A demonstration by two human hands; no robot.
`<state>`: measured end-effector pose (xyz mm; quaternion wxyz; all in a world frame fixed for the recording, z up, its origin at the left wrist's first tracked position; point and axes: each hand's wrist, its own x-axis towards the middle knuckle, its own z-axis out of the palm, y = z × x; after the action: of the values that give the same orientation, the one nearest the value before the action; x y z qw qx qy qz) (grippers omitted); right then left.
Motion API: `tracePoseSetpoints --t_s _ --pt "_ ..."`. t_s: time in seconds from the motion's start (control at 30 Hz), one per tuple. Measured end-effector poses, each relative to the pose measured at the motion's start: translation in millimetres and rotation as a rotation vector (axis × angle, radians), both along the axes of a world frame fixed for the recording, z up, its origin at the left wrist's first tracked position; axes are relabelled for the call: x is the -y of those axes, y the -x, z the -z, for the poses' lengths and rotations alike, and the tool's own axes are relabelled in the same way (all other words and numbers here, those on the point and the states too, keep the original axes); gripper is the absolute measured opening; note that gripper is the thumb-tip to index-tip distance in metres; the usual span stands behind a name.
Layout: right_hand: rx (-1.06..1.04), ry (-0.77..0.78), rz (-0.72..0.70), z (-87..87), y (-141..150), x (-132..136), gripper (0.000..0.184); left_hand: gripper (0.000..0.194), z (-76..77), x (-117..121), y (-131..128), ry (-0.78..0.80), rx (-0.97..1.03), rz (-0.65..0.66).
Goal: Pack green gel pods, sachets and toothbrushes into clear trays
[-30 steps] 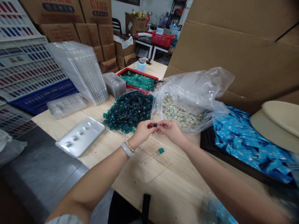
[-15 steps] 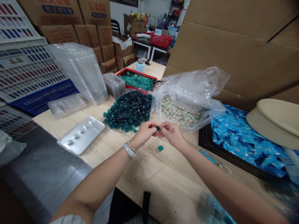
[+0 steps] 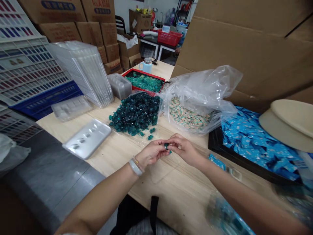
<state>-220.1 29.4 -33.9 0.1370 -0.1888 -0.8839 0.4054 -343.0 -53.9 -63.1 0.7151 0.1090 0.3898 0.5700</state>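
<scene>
My left hand (image 3: 156, 152), with a pale bangle at the wrist, and my right hand (image 3: 184, 149) meet over the front of the wooden table. Between their fingertips they pinch a small dark green piece (image 3: 166, 145), shiny like a wrapped sweet. My fingers partly cover it, and I cannot tell its exact kind. Just beyond my hands lies a heap of similar dark green pieces (image 3: 137, 111) on clear plastic, with a loose green piece (image 3: 150, 137) at its near edge. Small beige-and-green pieces (image 3: 188, 114) fill an open clear bag (image 3: 210, 85) to the right of the heap.
A white moulded tray (image 3: 97, 143) lies at left, near stacked clear trays (image 3: 83, 71). Behind the heap are a red-rimmed tray (image 3: 137, 87) and a blue mug (image 3: 147, 66). At right, a black tray (image 3: 215, 147) holds blue packets (image 3: 254, 143) beside a beige hat (image 3: 288, 120).
Both hands have moved slightly nearer to me, still pinching a dark green piece. Loose green pieces by the heap now show. The small green block seen below my hands no longer lies in plain view.
</scene>
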Motion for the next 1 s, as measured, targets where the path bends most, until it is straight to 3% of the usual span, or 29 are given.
tracePoseSetpoints --t_s 0.07,0.13,0.23,0.3,0.37,0.47,0.63,0.7,0.77,0.87,1.0 --pt "0.032 0.06 0.028 4.5 -4 7 0.013 0.016 10.0 8 -9 -0.032 -0.141 -0.03" --pt "0.08 0.038 0.037 8.8 -7 12 0.012 0.016 19.0 19 -13 -0.063 -0.44 -0.073" --pt "0.178 -0.175 -0.007 16.1 -10 14 0.013 0.021 27.0 40 -11 -0.122 -1.11 -0.079" --pt "0.283 -0.372 -0.119 22.3 -9 12 0.014 0.021 29.7 52 -8 -0.181 -1.493 0.026" --pt "0.381 -0.517 -0.265 29.2 -5 9 0.015 0.019 32.1 59 -6 -0.227 -1.702 0.162" --pt "0.443 -0.574 -0.38 37.7 0 6 0.016 0.02 36.4 61 -6 -0.257 -1.8 0.242" --pt "0.446 -0.493 -0.292 44.3 -8 6 0.017 0.021 38.0 61 0 -0.328 -1.821 0.262" --pt "0.397 -0.472 -0.265 42.8 -13 5 0.022 0.026 34.8 62 15 -0.409 -1.818 0.221" --pt "0.32 -0.487 -0.206 38.9 -10 1 0.033 0.026 30.0 57 36 -0.415 -1.84 0.093" --pt "0.24 -0.543 -0.111 34.6 21 -13 0.032 0.022 23.7 32 66 -0.253 -1.933 -0.033" --pt "0.332 -0.609 -0.069 45.3 79 -36 0.02 0.02 24.8 -11 78 -0.142 -2.094 0.147"
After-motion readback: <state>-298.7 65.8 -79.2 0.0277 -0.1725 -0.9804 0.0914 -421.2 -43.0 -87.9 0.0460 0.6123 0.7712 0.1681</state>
